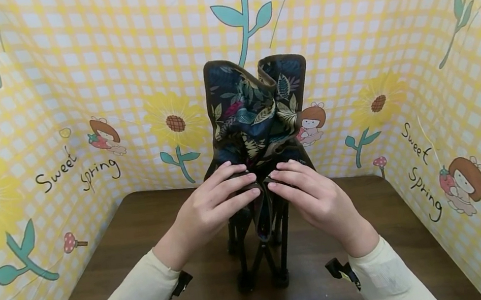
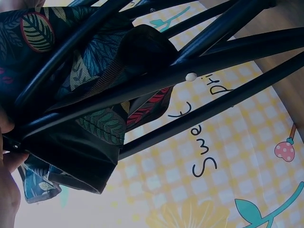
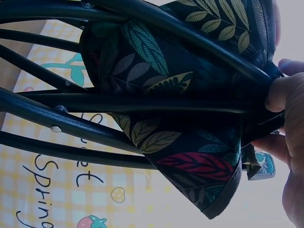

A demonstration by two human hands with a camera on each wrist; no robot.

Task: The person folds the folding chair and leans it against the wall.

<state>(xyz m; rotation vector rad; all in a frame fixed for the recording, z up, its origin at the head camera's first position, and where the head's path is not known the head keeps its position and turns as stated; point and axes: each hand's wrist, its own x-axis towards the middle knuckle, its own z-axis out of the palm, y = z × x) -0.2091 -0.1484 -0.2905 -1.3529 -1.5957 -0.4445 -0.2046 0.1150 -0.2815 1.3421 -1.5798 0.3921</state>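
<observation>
A small folding chair (image 1: 257, 106) stands half-folded on the table, its dark leaf-print fabric bunched between black legs. My left hand (image 1: 211, 203) grips the chair's near left corner, fingers laid over the top. At the near right corner, my right hand (image 1: 318, 198) holds on the same way, close beside the left. Fabric sags between the two hands. In the left wrist view, finger and thumb pinch the end of a black tube (image 2: 118, 95). The right wrist view has the thumb and a finger around the joint where tubes (image 3: 156, 103) meet.
Beneath the chair is a dark brown wooden table (image 1: 149, 291). A yellow checked cloth (image 1: 128, 73) with flowers and cartoon figures walls in the back and both sides. Crossed legs (image 1: 263, 262) spread under the seat, their feet on the table.
</observation>
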